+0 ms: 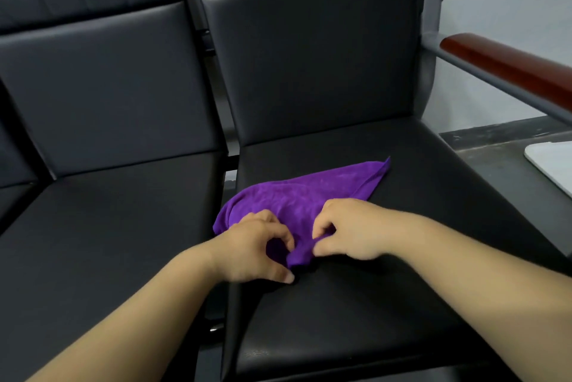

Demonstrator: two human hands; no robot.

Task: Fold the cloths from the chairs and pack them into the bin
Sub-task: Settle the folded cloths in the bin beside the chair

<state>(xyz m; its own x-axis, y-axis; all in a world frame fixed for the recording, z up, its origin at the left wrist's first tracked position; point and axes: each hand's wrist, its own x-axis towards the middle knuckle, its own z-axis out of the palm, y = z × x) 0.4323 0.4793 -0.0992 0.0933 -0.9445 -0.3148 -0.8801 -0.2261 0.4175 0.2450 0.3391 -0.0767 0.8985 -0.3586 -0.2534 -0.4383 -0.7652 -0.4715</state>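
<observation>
Both forearms reach forward over the seat of the right-hand black chair (356, 304), the left hand (250, 250) and the right hand (348, 231) close together, knuckles up, fingers curled. Each hand pinches the near edge of the purple cloth (297, 193) between thumb and fingers, bunching it between them. The rest of the cloth lies on the seat beyond the hands, one corner stretching toward the wooden armrest (507, 63).

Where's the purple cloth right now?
Head view: the purple microfibre cloth lies on the right-hand black leather chair seat, its near edge pinched by the left hand and right hand.
</observation>
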